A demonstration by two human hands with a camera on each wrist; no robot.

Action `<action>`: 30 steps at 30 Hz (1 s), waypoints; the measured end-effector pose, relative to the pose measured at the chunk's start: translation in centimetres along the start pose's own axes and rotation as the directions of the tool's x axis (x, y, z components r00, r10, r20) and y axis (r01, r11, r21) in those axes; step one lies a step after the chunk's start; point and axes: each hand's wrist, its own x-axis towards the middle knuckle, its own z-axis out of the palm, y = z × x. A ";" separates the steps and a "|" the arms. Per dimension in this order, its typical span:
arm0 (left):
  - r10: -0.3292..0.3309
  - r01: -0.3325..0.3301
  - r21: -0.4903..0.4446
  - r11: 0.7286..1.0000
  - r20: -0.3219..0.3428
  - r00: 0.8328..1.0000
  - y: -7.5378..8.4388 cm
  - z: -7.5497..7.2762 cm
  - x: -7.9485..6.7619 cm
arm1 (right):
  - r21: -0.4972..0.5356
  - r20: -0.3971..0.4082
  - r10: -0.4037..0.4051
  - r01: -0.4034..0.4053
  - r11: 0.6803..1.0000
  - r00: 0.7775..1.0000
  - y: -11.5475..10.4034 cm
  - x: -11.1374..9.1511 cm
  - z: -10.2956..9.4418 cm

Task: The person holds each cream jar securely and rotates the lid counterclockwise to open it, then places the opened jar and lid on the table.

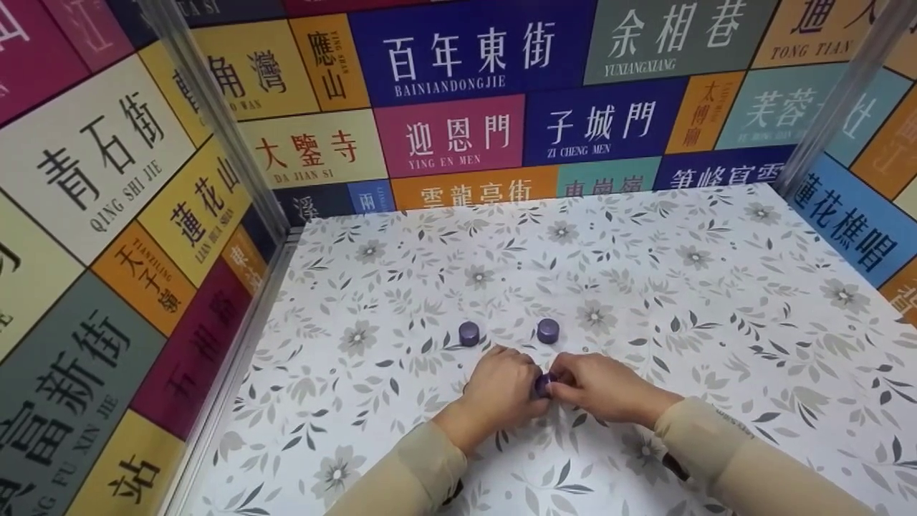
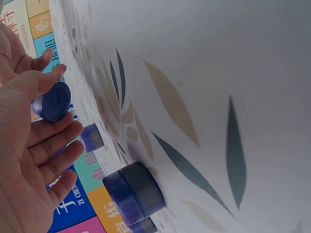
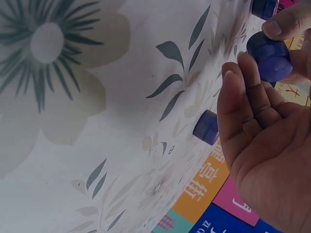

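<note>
Both hands meet at a small round purple jar [image 1: 543,385] close over the table. My left hand [image 1: 499,390] pinches it between thumb and fingers; in the left wrist view the jar's dark round end [image 2: 57,102] faces the camera. From the other side, my right hand [image 1: 605,387] grips the same jar with thumb and fingertips. The right wrist view shows its darker half and lighter purple half [image 3: 274,65]. Beyond the hands stand two similar jars, one on the left [image 1: 469,334] and one on the right [image 1: 548,331]. Another jar [image 2: 133,191], near my left hand, is mostly hidden in the head view.
A white cloth with grey leaves and flowers covers the table [image 1: 430,287]. Colourful panels [image 1: 451,136] with Chinese lettering rise along its back and sides. A metal post [image 1: 222,107] stands at the back left corner, another [image 1: 838,100] at the back right.
</note>
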 end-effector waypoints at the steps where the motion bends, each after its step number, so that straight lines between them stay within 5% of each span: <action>1: 0.003 -0.003 0.002 1.000 -0.002 1.000 0.0 0.0 0.1 | 0.004 -0.005 -0.008 0.008 1.000 1.000 0.0 0.0 0.0; 15: -0.008 0.007 0.018 1.000 0.038 0.999 -0.4 -0.9 0.5 | 0.118 -0.035 -0.093 0.097 0.988 0.995 0.4 0.2 0.0; 20: 0.009 -0.009 0.015 1.000 0.006 1.000 -0.3 -0.8 0.6 | 0.120 -0.052 -0.116 0.122 0.985 0.992 0.8 0.0 -0.1; 30: -0.006 0.009 -0.096 0.995 0.024 1.000 -0.4 -0.8 0.6 | 0.135 -0.073 -0.130 0.139 0.981 0.989 1.1 -0.1 0.0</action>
